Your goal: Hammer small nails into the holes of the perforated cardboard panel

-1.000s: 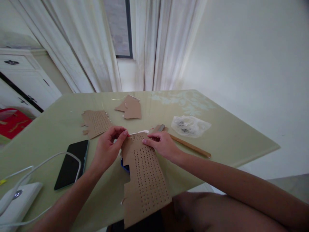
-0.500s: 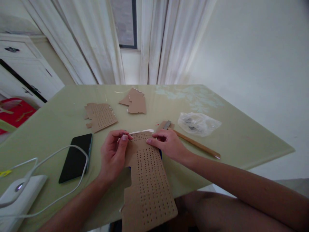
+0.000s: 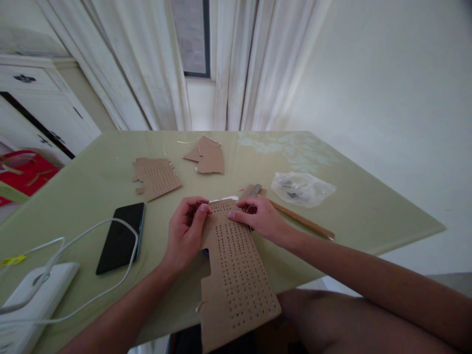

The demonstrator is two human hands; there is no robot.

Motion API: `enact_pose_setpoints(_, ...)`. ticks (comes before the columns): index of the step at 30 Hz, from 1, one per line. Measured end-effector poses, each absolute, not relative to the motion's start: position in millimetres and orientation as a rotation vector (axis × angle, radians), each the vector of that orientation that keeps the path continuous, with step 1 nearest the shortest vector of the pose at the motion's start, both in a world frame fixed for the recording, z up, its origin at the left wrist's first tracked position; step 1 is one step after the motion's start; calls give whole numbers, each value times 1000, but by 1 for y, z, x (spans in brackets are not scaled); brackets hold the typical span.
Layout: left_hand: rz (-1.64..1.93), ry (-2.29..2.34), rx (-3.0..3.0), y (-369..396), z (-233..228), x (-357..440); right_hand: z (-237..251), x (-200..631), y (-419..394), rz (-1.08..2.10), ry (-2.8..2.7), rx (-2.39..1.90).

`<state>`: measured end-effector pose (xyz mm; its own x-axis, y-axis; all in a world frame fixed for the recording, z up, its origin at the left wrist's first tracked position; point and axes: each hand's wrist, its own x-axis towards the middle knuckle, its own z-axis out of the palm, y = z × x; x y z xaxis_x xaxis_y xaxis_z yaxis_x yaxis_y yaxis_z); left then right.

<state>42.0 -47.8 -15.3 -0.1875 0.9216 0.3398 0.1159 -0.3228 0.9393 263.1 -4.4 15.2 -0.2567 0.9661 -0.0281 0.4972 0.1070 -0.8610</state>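
Observation:
A long brown cardboard piece point(image 3: 236, 260) with rows of punched holes slants from the table over its near edge. My right hand point(image 3: 260, 214) grips its upper right edge, thumb on top, other fingers curled. A thin dark curved line shows by those fingers; I cannot make out what it is. At the upper left corner, my left hand point(image 3: 188, 228) is closed, thumb against forefinger. A tiny dark thing shows between the tips, too small to name. Something blue is partly visible under the cardboard. A hammer point(image 3: 302, 220) with a wooden handle lies just beyond my right hand.
On the table point(image 3: 350, 216) lie a punched cardboard sheet point(image 3: 158, 177), torn cardboard scraps point(image 3: 212, 157) and a clear plastic bag point(image 3: 304, 189). At left are a phone point(image 3: 121, 238), a white power strip point(image 3: 47, 295) and a looping white cable point(image 3: 134, 246).
In the view, the cardboard and my left hand have shifted right, the left hand closer to my right hand. My right hand stays at the cardboard's edge. The view itself has shifted slightly.

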Motion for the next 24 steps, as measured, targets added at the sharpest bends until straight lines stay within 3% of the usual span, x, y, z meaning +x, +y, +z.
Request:
enact_pose_setpoints(17, 1408, 1323, 1463, -48, -6, 34, 16, 263, -11, 1224, -1762, -1444)
enact_pose_setpoints(24, 1455, 1276, 1500, -46, -3, 30, 18, 261, -11, 1147, -1806, -1520)
